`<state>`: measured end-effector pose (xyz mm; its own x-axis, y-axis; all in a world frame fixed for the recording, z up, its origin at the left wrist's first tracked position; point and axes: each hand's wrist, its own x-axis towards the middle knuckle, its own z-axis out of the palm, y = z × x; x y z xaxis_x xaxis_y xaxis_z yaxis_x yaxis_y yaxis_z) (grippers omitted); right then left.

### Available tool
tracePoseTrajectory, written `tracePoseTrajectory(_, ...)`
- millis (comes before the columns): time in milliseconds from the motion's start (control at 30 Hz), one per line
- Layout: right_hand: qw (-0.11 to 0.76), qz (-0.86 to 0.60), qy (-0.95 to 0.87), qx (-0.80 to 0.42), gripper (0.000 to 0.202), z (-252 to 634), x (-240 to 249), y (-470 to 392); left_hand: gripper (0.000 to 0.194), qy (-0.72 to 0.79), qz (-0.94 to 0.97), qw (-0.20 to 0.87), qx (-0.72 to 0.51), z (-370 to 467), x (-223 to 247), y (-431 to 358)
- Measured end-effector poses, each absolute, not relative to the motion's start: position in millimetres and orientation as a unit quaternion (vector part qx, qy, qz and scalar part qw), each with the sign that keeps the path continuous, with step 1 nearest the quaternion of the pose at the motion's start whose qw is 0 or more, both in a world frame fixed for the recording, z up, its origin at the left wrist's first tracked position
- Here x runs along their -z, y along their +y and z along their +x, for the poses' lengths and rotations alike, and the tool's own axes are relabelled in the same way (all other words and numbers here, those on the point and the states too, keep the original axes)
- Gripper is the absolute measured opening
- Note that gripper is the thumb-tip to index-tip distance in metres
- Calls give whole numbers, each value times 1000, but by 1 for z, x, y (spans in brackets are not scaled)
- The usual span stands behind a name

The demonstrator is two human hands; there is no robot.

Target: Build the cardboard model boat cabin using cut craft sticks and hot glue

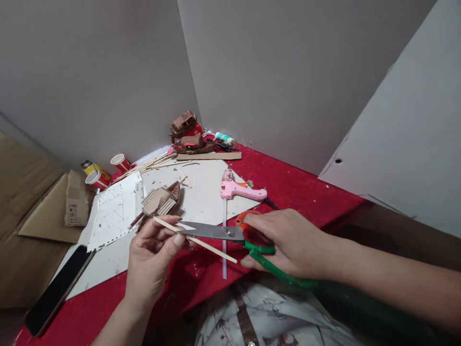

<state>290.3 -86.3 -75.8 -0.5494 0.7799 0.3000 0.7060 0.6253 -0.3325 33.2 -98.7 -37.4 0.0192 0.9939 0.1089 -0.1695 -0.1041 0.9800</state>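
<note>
Between the thumb and fingers of my left hand (pixel 153 259) is a thin pale wooden stick (pixel 212 249), slanting down to the right. My right hand (pixel 288 238) grips a pair of scissors (pixel 209 230) with one orange and one green handle. The parted blades reach left to the stick beside my left fingertips; whether they press on it I cannot tell. Just beyond my left hand sits a small model boat (pixel 162 199) of cardboard and sticks. A pink glue gun (pixel 243 191) lies behind the scissors, a clear glue stick (pixel 224 259) running out of it.
Two finished-looking brown model boats (pixel 192 143) stand at the back corner. Red paper cups (pixel 98 179), loose sticks (pixel 147 166) and a sketched sheet (pixel 111 206) are on the left. A phone (pixel 59 290) lies at the red table's (pixel 288 185) left edge, beside a cardboard box (pixel 29 216).
</note>
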Motion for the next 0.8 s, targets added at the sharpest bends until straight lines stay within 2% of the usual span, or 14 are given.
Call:
tracePoseTrajectory(467,214,-409,-887,-19,46,284,83,-83,14,436,521,499,-538,34,44,-101)
tracePoseTrajectory(800,235,-419,-877,5,49,285,85,-83,20,468,500,502,-528,40,40,-107)
